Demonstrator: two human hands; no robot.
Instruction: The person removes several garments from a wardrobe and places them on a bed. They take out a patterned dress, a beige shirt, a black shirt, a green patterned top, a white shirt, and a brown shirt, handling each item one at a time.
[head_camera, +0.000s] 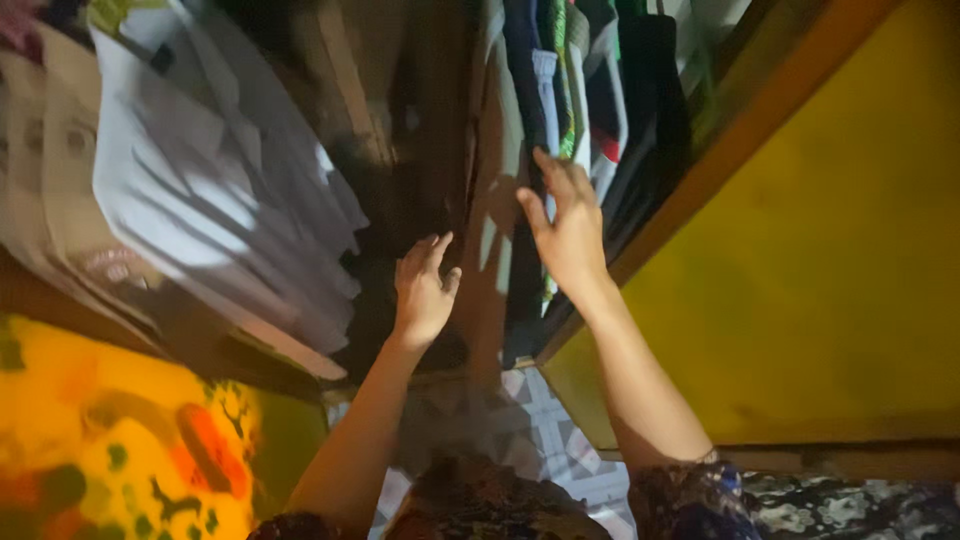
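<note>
Right hand (568, 232) spread open, pressing row of dark hanging clothes (560, 110); left hand (422, 290) open, empty, reaching alongside. Likely risk: garments slipping off as fingers are pushing through.

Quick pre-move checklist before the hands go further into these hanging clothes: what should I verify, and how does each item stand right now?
1. Right hand on the hanging clothes: ok, its fingers rest against the dark garments.
2. Right hand gripping a garment: not ok, the fingers are spread and flat, closed on nothing.
3. Left hand free: ok, open and empty, in front of the dark gap beside the clothes.
4. Pale garment on the left out of the way: ok, apart from both hands.
5. Yellow door panel not in the way of the arm: ok, it stands to the right.
6. Hangers or rail: cannot tell, out of view.
</note>
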